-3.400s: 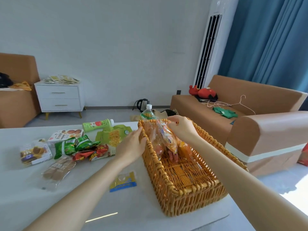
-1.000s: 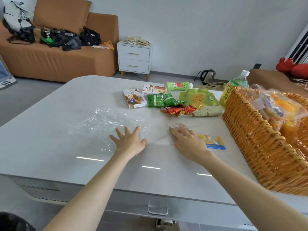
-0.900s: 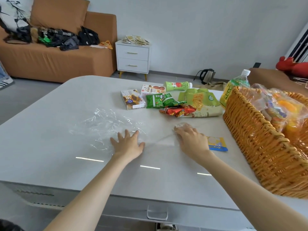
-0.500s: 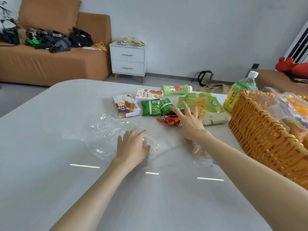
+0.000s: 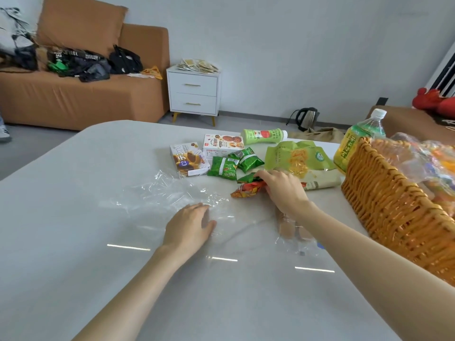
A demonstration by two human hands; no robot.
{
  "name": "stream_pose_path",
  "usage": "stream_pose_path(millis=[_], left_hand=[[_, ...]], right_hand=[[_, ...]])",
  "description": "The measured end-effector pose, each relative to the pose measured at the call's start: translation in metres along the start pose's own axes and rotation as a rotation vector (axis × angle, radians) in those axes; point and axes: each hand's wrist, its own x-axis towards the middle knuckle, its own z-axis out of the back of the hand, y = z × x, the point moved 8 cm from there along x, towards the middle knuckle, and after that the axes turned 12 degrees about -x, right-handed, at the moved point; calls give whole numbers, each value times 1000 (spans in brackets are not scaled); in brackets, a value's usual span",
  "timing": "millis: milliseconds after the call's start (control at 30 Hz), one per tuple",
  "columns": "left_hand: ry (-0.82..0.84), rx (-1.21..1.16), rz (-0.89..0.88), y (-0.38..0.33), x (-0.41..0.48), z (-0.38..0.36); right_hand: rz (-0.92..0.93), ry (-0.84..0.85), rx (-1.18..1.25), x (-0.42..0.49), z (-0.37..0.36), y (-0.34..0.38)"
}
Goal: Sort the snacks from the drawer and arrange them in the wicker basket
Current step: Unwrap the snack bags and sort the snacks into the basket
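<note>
Loose snacks lie on the white table (image 5: 73,217): two small green packets (image 5: 222,167), a red snack packet (image 5: 247,189), a big light-green bag (image 5: 298,156), two boxes (image 5: 188,159) and a lying green bottle (image 5: 263,136). My right hand (image 5: 282,190) curls its fingers over the red packet's end and a small green packet beside it. My left hand (image 5: 189,225) rests flat on a crumpled clear plastic bag (image 5: 170,193). The wicker basket (image 5: 384,203) at the right holds a clear bag of orange snacks (image 5: 418,156). A clear pack of brown snacks (image 5: 286,226) lies under my right forearm.
A yellow-labelled tea bottle (image 5: 357,143) stands against the basket's far corner. Beyond the table are a brown sofa (image 5: 81,99) with clothes, a white nightstand (image 5: 193,94) and a kettle (image 5: 306,118) on the floor.
My right hand left the clear pack near me and reached forward to the red packet, its fingers now curled on it. My left hand stayed on the plastic bag.
</note>
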Motion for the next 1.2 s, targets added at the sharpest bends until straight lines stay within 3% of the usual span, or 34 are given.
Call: stream_pose_path(millis=[300,400,467,567,633,700,833,900,1100,1200], left_hand=[[-132,7,96,-3,-56,30],[-233,-106,139,-1,-79,48],[-283,-228,142,1,-90,57],[-320,-340,83,-4,-102,66],[-322,-357,29,-13,-108,68],[-304,-358,-2,-22,-114,67],[-218,-421,-67,-37,-121,59],[-160,-407,-71,-43,-122,54],[297,-603,179,-53,-130,9],[226,-543,136,-64,-128,2]], right_hand=[[-19,153,40,-72,32,25],[-14,305,0,-90,39,33],[-50,306,43,-100,54,39],[-310,239,700,-114,81,51],[-405,384,1170,-125,83,77],[-424,431,1321,-131,79,94],[-501,229,1345,-141,71,85],[-532,214,1377,-146,64,77],[-515,109,1338,-152,70,52],[-437,97,1455,-153,82,53]])
